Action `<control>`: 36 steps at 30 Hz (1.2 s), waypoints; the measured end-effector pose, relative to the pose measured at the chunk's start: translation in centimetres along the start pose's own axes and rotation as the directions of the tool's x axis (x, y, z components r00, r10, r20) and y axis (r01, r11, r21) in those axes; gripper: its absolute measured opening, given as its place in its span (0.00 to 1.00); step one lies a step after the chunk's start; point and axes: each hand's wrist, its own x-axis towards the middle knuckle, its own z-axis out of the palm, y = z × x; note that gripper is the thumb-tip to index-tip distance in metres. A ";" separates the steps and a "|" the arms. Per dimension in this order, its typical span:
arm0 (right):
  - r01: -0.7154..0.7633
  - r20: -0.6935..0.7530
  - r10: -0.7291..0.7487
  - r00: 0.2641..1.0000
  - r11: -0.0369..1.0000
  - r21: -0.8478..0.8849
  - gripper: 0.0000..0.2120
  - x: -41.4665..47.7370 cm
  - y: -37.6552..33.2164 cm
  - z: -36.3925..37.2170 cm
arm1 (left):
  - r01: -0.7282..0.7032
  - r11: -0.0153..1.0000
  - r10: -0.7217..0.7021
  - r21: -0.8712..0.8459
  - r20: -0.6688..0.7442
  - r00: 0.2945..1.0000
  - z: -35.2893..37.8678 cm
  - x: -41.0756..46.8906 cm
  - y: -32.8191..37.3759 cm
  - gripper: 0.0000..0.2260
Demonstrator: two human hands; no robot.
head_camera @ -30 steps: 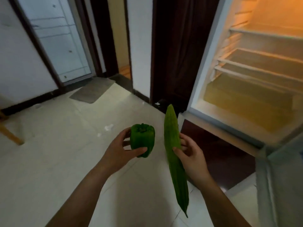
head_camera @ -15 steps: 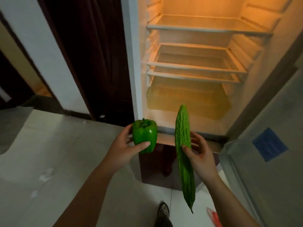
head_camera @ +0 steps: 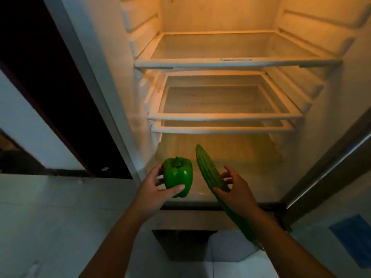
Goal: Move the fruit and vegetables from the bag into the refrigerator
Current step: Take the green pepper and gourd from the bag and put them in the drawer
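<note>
So both hands are loaded right at the mouth of the open refrigerator [head_camera: 124, 109], and the whole next move comes down to how that long gourd is pointing. The left hand [head_camera: 154, 194] has its fingers [head_camera: 177, 188] wrapped around a green bell pepper [head_camera: 177, 177], thumb across the front, stem up, held just in front of the bottom compartment's lip. The right hand [head_camera: 233, 190] is pinching a bitter gourd [head_camera: 209, 171] about midway, thumb on the near side, the other fingers partly spread and curled behind it. The gourd's long axis runs roughly from 11 o'clock (tip poking into the fridge opening) down to 5 o'clock (tail hanging past the wrist, out over the floor). So it's already aimed nose-first into the bottom space, which looks bare as far as I can see. The pepper sits at about 9 o'clock from the gourd, near it but not touching. Both hands look about equally close to the opening; I'd guess the pepper is the easier drop since it's compact, while the gourd probably wants either a straight push along its own axis or a turn toward 3–9 o'clock to lie across. The glass shelves [head_camera: 224, 116] above, at 12 o'clock, look bare too, so there's plenty of choice.
</note>
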 end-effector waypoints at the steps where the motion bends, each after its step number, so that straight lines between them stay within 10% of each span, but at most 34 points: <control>1: -0.004 -0.011 0.004 1.000 1.000 -0.010 0.38 0.7 -0.1 0.1 | 0.007 1.000 -0.007 0.005 0.016 1.000 -0.2 0.7 -0.2 0.29; 11: -0.085 -0.040 0.080 0.996 0.989 -0.120 0.44 4.0 0.7 -0.1 | 0.048 0.997 -0.058 0.057 0.193 0.979 -0.7 5.0 -1.4 0.42; 36: -0.308 0.037 0.315 0.949 0.943 -0.128 0.41 -2.5 -0.5 0.5 | -0.147 0.988 0.132 0.038 0.268 0.954 -0.5 5.8 -3.7 0.36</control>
